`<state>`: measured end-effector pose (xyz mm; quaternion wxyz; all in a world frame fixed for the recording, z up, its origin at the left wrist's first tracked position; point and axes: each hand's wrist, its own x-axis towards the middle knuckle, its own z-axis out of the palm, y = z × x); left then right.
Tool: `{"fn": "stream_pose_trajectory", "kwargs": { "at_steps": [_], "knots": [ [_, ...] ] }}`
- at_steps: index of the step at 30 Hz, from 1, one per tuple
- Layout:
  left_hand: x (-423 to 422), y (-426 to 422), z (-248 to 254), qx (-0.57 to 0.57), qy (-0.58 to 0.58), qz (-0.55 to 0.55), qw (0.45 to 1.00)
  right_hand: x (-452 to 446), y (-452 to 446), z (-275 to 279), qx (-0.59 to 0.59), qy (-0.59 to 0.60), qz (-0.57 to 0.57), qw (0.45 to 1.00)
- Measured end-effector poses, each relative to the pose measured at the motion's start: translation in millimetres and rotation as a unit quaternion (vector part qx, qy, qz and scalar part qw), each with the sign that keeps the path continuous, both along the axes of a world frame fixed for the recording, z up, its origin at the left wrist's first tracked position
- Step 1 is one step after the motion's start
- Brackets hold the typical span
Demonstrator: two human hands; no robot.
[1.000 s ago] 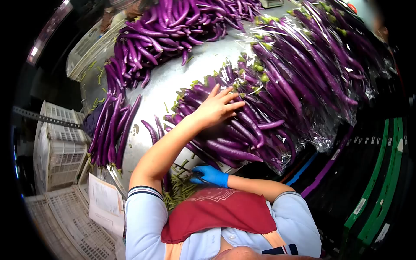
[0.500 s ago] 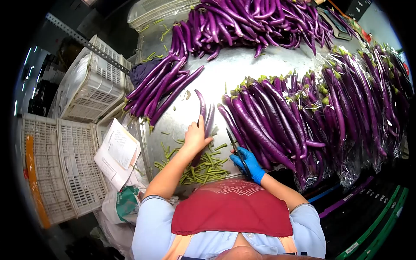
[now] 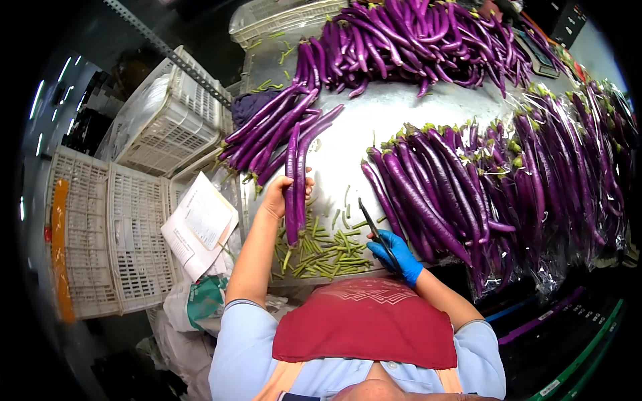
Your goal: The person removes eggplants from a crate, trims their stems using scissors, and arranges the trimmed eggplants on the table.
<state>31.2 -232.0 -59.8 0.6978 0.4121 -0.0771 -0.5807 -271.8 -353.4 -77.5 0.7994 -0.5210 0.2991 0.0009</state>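
My bare left hand (image 3: 277, 195) is closed around two long purple eggplants (image 3: 301, 160), lifted side by side over the metal table (image 3: 348, 127). Their stem ends point toward me, and one green stem sticks out past the other. My right hand (image 3: 396, 256), in a blue glove, grips a pair of dark scissors (image 3: 368, 218) with the blades pointing away from me; the fingers partly cover the handles. Between the hands, many short cut green stems (image 3: 331, 254) lie scattered. Beyond my left hand is a small heap of eggplants (image 3: 271, 137).
A large eggplant pile (image 3: 401, 43) covers the back of the table. To the right lie a row of eggplants (image 3: 428, 187) and plastic-wrapped bunches (image 3: 545, 174). White crates (image 3: 144, 240), papers (image 3: 200, 227) and a plastic bag (image 3: 200, 301) stand at the left.
My left hand has moved left and raised the two eggplants, now together in its grip. My right hand still holds the scissors, slightly shifted. The whole view has shifted a little.
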Motion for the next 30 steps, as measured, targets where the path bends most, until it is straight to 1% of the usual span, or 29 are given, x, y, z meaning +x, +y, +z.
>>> {"fn": "stream_pose_trajectory", "kwargs": {
  "at_steps": [3, 5, 6, 7, 9, 10, 14, 17, 18, 21, 23, 25, 26, 29, 30],
  "knots": [
    [4.4, 10.8, -3.0, -0.091, 0.082, 0.027, 0.992, 7.8, 3.2, -0.6, -0.04, -0.016, 0.089, 0.995],
    [9.2, 15.5, -7.1, -0.135, 0.124, 0.021, 0.983, 7.8, 5.0, -0.3, -0.071, -0.027, 0.148, 0.986],
    [8.6, 15.9, -5.0, -0.155, 0.14, 0.02, 0.978, 9.7, 1.4, -0.2, -0.095, -0.013, 0.212, 0.973],
    [6.0, 17.6, -2.6, -0.175, 0.155, 0.02, 0.972, 9.6, 2.6, 0.7, -0.124, -0.012, 0.233, 0.964],
    [-0.4, 19.6, 5.8, -0.189, 0.135, 0.042, 0.972, 13.1, 3.3, 8.4, -0.184, -0.017, 0.274, 0.944],
    [-2.8, 20.1, 9.2, -0.19, 0.124, 0.055, 0.972, 18.6, 1.0, 22.8, -0.176, 0.012, 0.324, 0.929],
    [-10.9, 20.6, 19.1, -0.192, 0.103, 0.084, 0.972, 33.2, 7.5, 35.8, -0.198, 0.023, 0.394, 0.897],
    [-18.0, 19.9, 25.0, -0.176, 0.084, 0.099, 0.976, 37.2, 19.4, 28.6, -0.242, -0.023, 0.344, 0.907],
    [-20.1, 19.2, 25.1, -0.184, 0.086, 0.093, 0.975, 39.6, 20.6, 28.5, -0.274, -0.032, 0.343, 0.898],
    [-21.4, 19.3, 26.8, -0.181, 0.064, 0.084, 0.978, 43.9, 18.9, 20.7, -0.288, -0.008, 0.351, 0.891],
    [-24.3, 20.8, 29.5, -0.176, 0.051, 0.088, 0.979, 43.3, 16.5, 16.2, -0.335, 0.005, 0.347, 0.876],
    [-26.2, 22.1, 32.3, -0.177, 0.052, 0.095, 0.978, 44.1, 11.8, 27.2, -0.368, 0.02, 0.344, 0.864],
    [-25.8, 21.6, 30.6, -0.186, 0.067, 0.094, 0.976, 48.1, 10.2, 35.6, -0.381, 0.028, 0.366, 0.849],
    [-28.7, 16.8, 33.7, -0.213, 0.072, 0.092, 0.97, 60.4, 8.4, 37.6, -0.452, -0.026, 0.359, 0.816],
    [-31.0, 15.1, 36.7, -0.212, 0.068, 0.094, 0.97, 65.0, 8.9, 38.4, -0.465, -0.02, 0.372, 0.803]
  ]
}}
